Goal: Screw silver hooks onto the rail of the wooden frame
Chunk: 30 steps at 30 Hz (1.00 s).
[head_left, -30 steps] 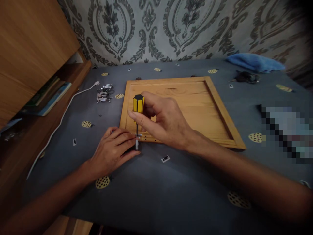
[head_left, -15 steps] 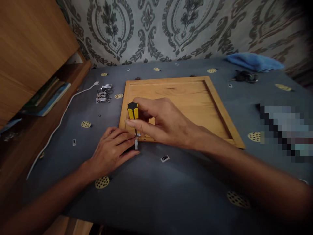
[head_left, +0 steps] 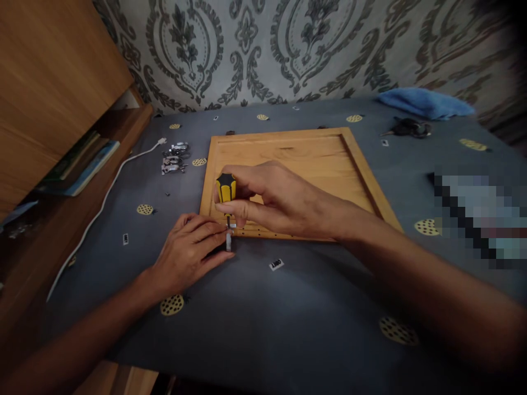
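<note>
My right hand (head_left: pixel 275 200) is closed round a yellow-and-black screwdriver (head_left: pixel 226 189), held nearly upright with its tip down at the near left corner of a framed wooden panel (head_left: pixel 313 159). My left hand (head_left: pixel 191 252) lies on the grey cloth beside that corner, its fingers pressed on a small metal hinge piece (head_left: pixel 229 240) at the panel's edge. The screwdriver tip meets this metal piece. A row of small holes runs along the panel's near edge.
Several loose metal hinges (head_left: pixel 175 157) and a white cable (head_left: pixel 102 206) lie at the left. A wooden shelf with books (head_left: pixel 78 162) stands further left. A blue cloth (head_left: pixel 424 103) and a dark object (head_left: pixel 407 127) lie at the back right. A small tag (head_left: pixel 276 264) lies near the panel.
The screwdriver handle has dropped lower and leaned a little left, with my right hand turning over it. My left hand has stayed put.
</note>
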{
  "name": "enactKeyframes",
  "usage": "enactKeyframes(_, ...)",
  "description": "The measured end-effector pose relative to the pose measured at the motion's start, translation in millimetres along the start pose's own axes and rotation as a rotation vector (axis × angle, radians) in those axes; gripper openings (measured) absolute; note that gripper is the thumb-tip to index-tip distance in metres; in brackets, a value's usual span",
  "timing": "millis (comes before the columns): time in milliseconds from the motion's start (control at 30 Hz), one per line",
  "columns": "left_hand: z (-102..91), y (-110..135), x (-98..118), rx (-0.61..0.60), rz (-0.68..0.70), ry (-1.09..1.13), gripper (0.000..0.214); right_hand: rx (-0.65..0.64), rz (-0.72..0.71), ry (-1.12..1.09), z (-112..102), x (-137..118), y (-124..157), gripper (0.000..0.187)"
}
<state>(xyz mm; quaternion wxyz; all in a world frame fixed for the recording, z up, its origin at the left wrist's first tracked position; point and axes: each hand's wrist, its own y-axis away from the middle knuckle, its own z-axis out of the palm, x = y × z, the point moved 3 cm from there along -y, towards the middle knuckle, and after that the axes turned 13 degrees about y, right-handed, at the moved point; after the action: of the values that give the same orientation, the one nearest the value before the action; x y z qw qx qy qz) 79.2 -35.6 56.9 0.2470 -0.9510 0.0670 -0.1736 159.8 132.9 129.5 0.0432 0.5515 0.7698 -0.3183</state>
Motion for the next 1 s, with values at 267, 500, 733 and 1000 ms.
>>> enactKeyframes(267,-1.1,-1.0,0.5,0.004,0.004,0.001,0.02,0.031,0.041,-0.05,2.6,1.9,0.1,0.03)
enactKeyframes(500,-0.9,-0.7,0.5,0.016,0.009,0.006,0.021,0.07,0.077,-0.109,1.5,0.8,0.1,0.03)
enactKeyframes(733,-1.7,-0.8,1.2,0.018,0.019,0.022,0.019,0.175,0.191,-0.135,-3.2,3.4,0.7,0.027)
enactKeyframes(1000,-1.9,-0.9,1.4,0.01,0.013,0.026,0.019,0.145,0.186,-0.064,2.5,3.3,4.4,0.025)
